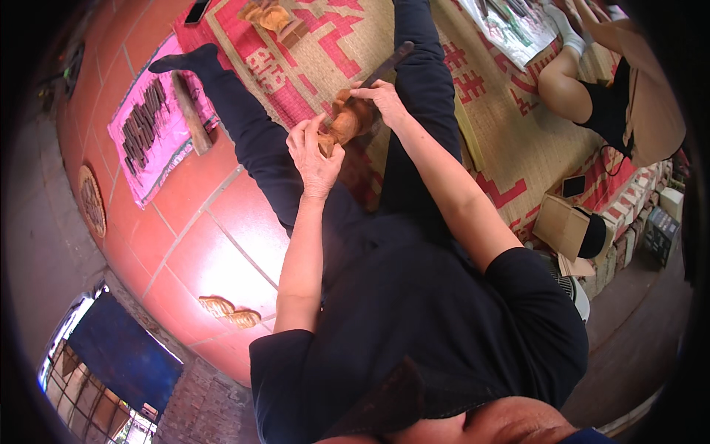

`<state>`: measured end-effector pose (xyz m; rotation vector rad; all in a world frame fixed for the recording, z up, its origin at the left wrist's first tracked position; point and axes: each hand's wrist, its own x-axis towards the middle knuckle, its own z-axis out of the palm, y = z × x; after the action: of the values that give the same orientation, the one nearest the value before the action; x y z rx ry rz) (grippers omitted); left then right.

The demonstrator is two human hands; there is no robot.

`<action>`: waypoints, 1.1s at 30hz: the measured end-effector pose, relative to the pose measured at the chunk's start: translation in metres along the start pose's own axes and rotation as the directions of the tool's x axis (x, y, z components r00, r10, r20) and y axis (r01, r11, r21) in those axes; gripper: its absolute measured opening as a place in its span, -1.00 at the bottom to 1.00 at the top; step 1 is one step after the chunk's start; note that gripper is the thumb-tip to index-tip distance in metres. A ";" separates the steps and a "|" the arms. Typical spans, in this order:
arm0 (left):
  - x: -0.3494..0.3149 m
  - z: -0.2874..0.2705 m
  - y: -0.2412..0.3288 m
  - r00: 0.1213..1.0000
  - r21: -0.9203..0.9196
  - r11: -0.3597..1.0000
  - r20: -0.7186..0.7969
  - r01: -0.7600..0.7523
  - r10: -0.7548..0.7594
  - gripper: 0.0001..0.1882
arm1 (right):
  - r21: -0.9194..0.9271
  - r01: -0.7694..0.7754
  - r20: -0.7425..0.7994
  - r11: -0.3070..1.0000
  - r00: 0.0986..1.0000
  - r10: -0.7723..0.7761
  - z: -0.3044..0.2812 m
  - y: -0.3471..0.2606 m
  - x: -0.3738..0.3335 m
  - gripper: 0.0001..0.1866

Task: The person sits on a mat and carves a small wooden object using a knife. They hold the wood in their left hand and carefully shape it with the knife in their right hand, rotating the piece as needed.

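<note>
Between my legs is a carved wooden figure (pixel 349 122), orange-brown and rounded in form. My left hand (pixel 316 159) is closed round its near left end, thumb and fingers on either side. At the far right end, my right hand (pixel 381 102) rests with bent fingers gripping the wood. A dark flat bar (pixel 388 65) sticks out beyond the right fingers toward my right leg; whether that hand also holds it is hidden. Part of the figure's underside is out of sight.
A pink cloth (pixel 129 163) on red tiles bears several dark carving tools (pixel 144 122) and a wooden mallet (pixel 191 115). Another carving (pixel 277 21) lies ahead on the patterned mat (pixel 325 55). Small carved pieces (pixel 229 312) lie left. Another person (pixel 592 92) sits right, near a cardboard box (pixel 566 224).
</note>
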<state>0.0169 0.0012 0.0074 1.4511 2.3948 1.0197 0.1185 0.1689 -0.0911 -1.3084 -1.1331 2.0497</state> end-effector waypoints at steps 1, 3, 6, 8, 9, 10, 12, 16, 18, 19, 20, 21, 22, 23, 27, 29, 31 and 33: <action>0.000 0.001 0.000 1.000 -0.004 1.000 0.000 -0.001 0.001 -0.35 | -0.081 0.026 0.016 0.996 1.000 -0.025 -0.001 0.002 0.001 -0.75; 0.001 0.002 0.002 1.000 0.004 1.000 0.005 -0.008 0.008 -0.35 | 0.010 -0.002 -0.042 1.000 0.999 0.002 -0.002 0.004 0.003 -0.73; 0.000 0.002 0.005 1.000 0.016 1.000 0.011 -0.009 0.009 -0.35 | 0.065 -0.029 -0.092 0.997 0.995 0.035 0.001 -0.001 0.002 -0.74; -0.001 0.001 0.003 1.000 0.018 1.000 0.010 -0.006 0.006 -0.35 | 0.060 -0.035 -0.073 0.998 0.997 0.039 0.004 -0.008 -0.003 -0.75; -0.001 0.002 0.001 1.000 0.012 1.000 0.008 -0.005 0.005 -0.35 | 0.050 -0.031 -0.046 0.998 0.998 0.033 0.004 -0.016 -0.009 -0.74; -0.002 0.002 0.000 1.000 0.007 1.000 0.007 -0.005 0.005 -0.35 | 0.040 -0.027 -0.019 0.999 0.999 0.027 0.004 -0.019 -0.012 -0.74; -0.001 0.002 0.003 1.000 0.012 1.000 0.019 -0.013 0.012 -0.35 | -0.018 0.016 0.004 1.000 1.000 -0.016 0.000 -0.004 -0.002 -0.74; 0.001 0.004 0.006 0.999 0.045 0.998 0.020 -0.038 0.037 -0.36 | 0.057 -0.024 -0.114 0.998 0.993 0.030 0.001 0.002 0.006 -0.73; 0.000 0.003 0.005 0.999 0.043 0.998 0.020 -0.035 0.034 -0.36 | 0.166 -0.029 -0.064 0.986 0.997 0.040 0.004 -0.009 -0.003 -0.73; -0.001 0.002 0.004 0.999 0.042 0.999 0.020 -0.032 0.031 -0.36 | 0.219 -0.035 -0.038 0.975 0.998 0.044 0.006 -0.014 -0.008 -0.73; -0.001 0.002 0.003 1.000 0.041 0.999 0.019 -0.024 0.023 -0.36 | 0.167 -0.020 -0.029 0.986 0.999 0.025 0.007 -0.013 -0.007 -0.74; -0.001 0.002 0.003 1.000 0.036 0.999 0.020 -0.020 0.020 -0.36 | 0.115 -0.001 -0.025 0.993 1.000 0.004 0.006 -0.013 -0.007 -0.74; 0.000 0.002 0.003 1.000 0.032 0.999 0.020 -0.016 0.016 -0.36 | 0.063 0.018 -0.019 0.998 1.000 -0.017 0.006 -0.013 -0.007 -0.74; -0.001 0.003 0.005 1.000 0.031 0.999 0.024 -0.021 0.020 -0.36 | 0.028 0.029 -0.035 0.999 0.999 -0.028 0.002 -0.005 -0.002 -0.74; 0.001 0.004 0.008 0.999 0.040 0.999 0.025 -0.037 0.036 -0.36 | 0.012 0.029 -0.107 0.999 0.994 -0.028 -0.001 0.009 0.010 -0.75; 0.000 0.003 0.007 0.999 0.047 0.998 0.023 -0.034 0.033 -0.36 | 0.067 0.011 -0.107 0.998 0.994 -0.004 0.003 0.002 0.005 -0.75; -0.001 0.002 0.007 0.999 0.046 0.998 0.025 -0.033 0.032 -0.37 | 0.128 0.001 -0.073 0.992 0.997 0.009 0.004 -0.005 0.000 -0.75; -0.001 0.003 0.007 0.999 0.048 0.998 0.026 -0.046 0.044 -0.36 | 0.056 0.017 -0.016 0.998 1.000 -0.016 0.007 -0.010 -0.003 -0.75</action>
<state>0.0237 0.0035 0.0092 1.5313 2.3960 0.9541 0.1131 0.1691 -0.0795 -1.2818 -1.0677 2.0410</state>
